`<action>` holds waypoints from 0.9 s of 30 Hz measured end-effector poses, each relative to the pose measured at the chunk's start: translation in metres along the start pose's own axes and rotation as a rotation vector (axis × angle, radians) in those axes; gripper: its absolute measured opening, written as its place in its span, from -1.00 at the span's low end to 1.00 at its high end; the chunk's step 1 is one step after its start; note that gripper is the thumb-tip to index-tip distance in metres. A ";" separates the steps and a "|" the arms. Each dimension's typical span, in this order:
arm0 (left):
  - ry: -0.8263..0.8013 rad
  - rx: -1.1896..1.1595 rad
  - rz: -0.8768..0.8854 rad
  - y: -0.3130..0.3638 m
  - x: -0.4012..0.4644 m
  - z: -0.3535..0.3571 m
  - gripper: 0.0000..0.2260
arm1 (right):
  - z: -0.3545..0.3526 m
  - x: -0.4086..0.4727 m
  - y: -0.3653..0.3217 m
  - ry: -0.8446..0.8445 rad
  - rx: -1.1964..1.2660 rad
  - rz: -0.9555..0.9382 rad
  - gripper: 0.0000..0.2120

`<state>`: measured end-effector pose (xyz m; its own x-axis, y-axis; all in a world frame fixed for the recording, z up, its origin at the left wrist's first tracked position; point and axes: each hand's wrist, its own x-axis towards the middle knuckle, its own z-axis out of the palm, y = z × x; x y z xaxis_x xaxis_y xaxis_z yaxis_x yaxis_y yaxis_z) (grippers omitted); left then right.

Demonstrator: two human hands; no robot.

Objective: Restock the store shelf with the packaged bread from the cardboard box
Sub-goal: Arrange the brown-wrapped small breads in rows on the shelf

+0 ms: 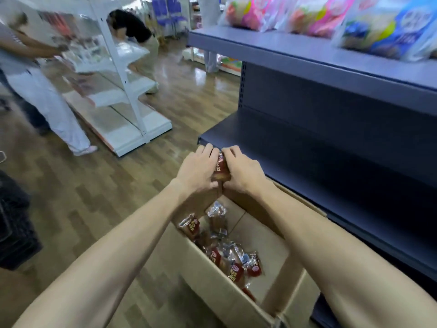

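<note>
Underfoot, wood-plank floor (99, 197); dark blue shelf unit (331, 143) at right, its lower shelves bare, coloured bags (319, 15) on the top one. White shelving (113, 86) across the aisle, two people beside it. Open cardboard box (236, 292) below holds loose bread packets (234, 261). Left hand (197, 168) and right hand (243, 170) clasp one red packet (221, 168) together, above the box, near the lower shelf edge

Lower shelf (295, 143) bare ahead; upper shelf (307, 60) overhangs.
</note>
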<state>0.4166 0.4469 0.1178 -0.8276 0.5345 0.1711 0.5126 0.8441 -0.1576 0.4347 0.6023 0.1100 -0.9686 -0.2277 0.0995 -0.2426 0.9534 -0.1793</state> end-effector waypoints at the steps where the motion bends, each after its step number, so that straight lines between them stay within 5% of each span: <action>1: 0.025 0.003 -0.003 -0.004 -0.001 -0.009 -0.34 | -0.008 0.000 -0.006 0.035 0.011 -0.002 -0.23; 6: 0.154 -0.008 -0.012 -0.021 -0.004 -0.042 -0.34 | -0.044 -0.003 -0.020 0.162 -0.003 -0.015 -0.31; 13: 0.314 0.021 0.032 -0.036 0.006 -0.092 -0.09 | -0.113 -0.001 0.006 0.266 -0.219 0.070 -0.28; 27: 0.422 -0.083 0.048 0.035 0.100 -0.195 -0.21 | -0.284 -0.041 0.093 0.492 -0.418 0.103 -0.38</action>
<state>0.3965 0.5381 0.3188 -0.6452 0.5294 0.5509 0.5790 0.8092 -0.0995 0.4672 0.7566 0.3668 -0.8239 -0.1086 0.5563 -0.0122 0.9847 0.1741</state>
